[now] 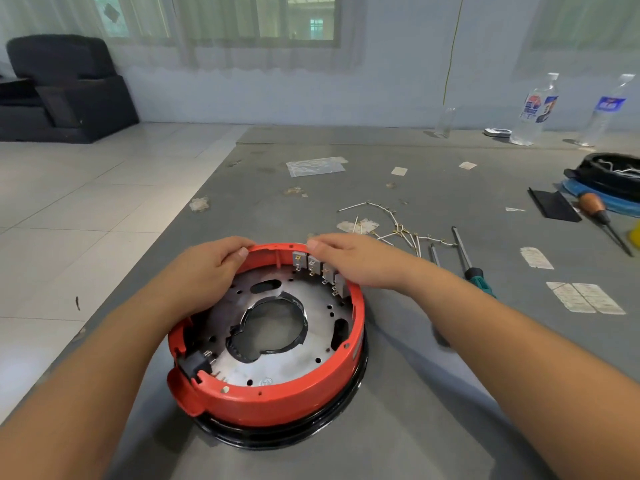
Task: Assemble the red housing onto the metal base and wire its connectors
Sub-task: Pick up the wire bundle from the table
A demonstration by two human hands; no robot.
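Housing [277, 393] seated over base [304, 306], on worktop [398, 427].
Left hand [207, 268] grips the far-left rim, fingers curled over it; right hand [349, 259] lies flat on the far-right rim above the connectors [318, 268].

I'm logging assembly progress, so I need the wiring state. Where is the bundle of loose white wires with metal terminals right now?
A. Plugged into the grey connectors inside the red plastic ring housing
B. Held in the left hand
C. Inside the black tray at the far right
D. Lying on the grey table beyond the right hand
D: the bundle of loose white wires lies on the grey table beyond the right hand, untouched, while both hands rest on the red plastic ring housing.
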